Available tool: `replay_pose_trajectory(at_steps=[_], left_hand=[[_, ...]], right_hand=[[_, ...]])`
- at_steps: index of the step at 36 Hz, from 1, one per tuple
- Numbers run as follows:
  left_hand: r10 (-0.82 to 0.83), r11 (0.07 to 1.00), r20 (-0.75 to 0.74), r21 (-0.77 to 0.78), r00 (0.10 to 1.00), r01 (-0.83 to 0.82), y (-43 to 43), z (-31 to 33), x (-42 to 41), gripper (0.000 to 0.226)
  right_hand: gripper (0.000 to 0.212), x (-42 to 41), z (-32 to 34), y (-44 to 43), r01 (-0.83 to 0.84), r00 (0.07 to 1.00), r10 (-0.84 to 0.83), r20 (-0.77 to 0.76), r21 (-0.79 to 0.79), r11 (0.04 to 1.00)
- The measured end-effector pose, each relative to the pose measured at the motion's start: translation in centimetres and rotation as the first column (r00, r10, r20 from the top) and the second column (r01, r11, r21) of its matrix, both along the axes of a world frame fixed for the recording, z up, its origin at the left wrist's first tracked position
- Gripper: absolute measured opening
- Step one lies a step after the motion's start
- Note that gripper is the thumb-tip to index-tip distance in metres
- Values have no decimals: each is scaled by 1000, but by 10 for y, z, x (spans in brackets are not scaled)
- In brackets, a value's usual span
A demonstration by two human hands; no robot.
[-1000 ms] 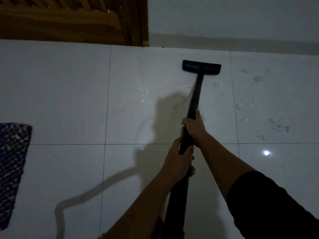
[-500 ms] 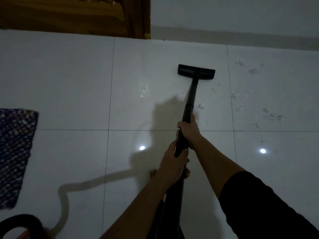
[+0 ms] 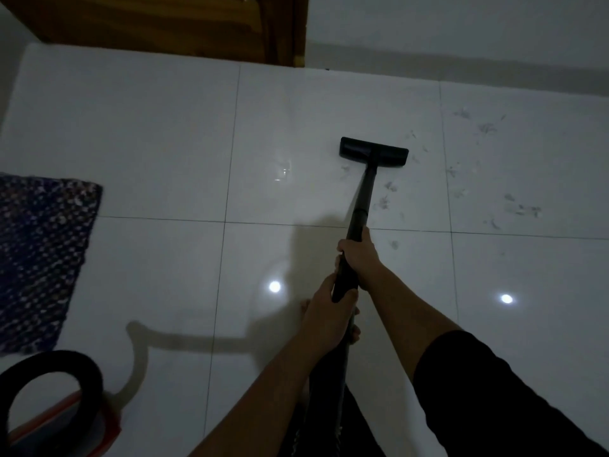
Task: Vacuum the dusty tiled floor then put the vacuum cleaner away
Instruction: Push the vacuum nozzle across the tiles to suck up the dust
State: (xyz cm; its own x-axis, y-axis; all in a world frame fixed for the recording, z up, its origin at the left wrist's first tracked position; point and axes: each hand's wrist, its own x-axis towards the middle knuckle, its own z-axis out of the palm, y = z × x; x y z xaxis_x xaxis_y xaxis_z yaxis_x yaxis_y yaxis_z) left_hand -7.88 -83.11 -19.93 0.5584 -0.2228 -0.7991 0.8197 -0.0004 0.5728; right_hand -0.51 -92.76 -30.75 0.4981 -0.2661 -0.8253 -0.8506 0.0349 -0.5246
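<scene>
A black vacuum wand [image 3: 364,199] runs from my hands out to a flat black floor head [image 3: 373,151] resting on the white tiled floor [image 3: 164,143]. My right hand [image 3: 359,255] grips the wand higher up, and my left hand [image 3: 326,311] grips it just below. Grey dust and fluff [image 3: 520,206] lie scattered on the tiles to the right of the head and beside the wand. At the bottom left the black hose [image 3: 52,367] curves over the vacuum's red-trimmed body [image 3: 66,420].
A dark patterned mat [image 3: 39,258] lies at the left edge. A wooden door [image 3: 171,24] and a pale wall with its skirting [image 3: 461,64] close off the far side. Two ceiling-light reflections shine on the tiles.
The floor head has been drawn back toward me, away from the wall. The view has tilted down and left, bringing the mat further in and the hose and vacuum body into sight.
</scene>
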Motion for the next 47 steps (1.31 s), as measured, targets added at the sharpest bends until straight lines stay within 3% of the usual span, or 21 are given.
replay_pose_trajectory(at_steps=[9,19,47], left_hand=[[37,999,-1,25,999,-37,1,5,-46,38],[67,998,5,17,998,-67,-22,11,-83,34],[23,999,25,33,999,-24,-11,9,-159,33]], right_hand=[[70,-44,4,6,-68,998,68,-12,-5,998],[86,-78,16,-11,-141,989,140,-53,-12,990],[84,-156,29,-2,-82,996,80,-49,-24,996]])
